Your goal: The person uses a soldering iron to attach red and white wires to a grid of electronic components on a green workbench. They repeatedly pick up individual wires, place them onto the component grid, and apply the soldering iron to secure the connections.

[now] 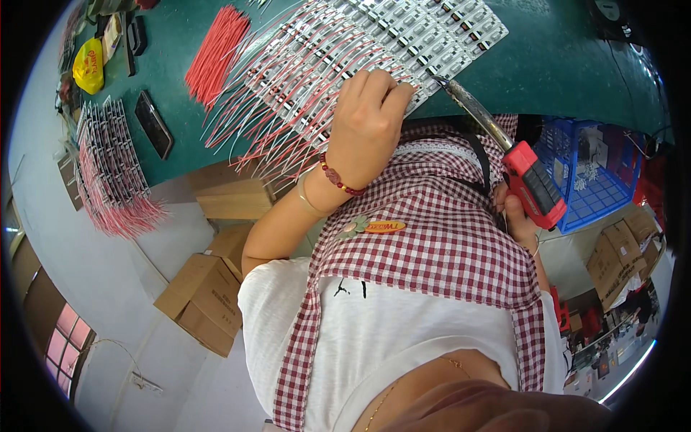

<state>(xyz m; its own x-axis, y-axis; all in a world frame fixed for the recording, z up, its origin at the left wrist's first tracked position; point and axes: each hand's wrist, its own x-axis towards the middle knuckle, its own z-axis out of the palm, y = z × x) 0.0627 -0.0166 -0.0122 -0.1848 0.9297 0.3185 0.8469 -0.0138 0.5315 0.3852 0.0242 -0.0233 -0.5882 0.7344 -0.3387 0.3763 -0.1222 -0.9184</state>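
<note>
My left hand (pixel 371 126) rests over a silvery panel of small repeated circuit units (pixel 461 32), its fingers curled and pressed together at the panel's near edge. Its fingertips are partly hidden, so what they pinch does not show. Many thin red and white wires (pixel 288 108) fan out from the panel toward the left, some passing by this hand. In my right hand (pixel 515 216) is a soldering iron (pixel 533 183) with a red and black handle. Its metal shaft slants up and left, the tip close to the panel just right of my left fingers.
On the green table (pixel 187 137) lie a bundle of red wires (pixel 217 57), a phone (pixel 154 124) and a yellow packet (pixel 88 66). A stack of wired panels (pixel 115 165) hangs at the left edge. A blue basket (pixel 597 173) stands right; cardboard boxes (pixel 205 295) sit below.
</note>
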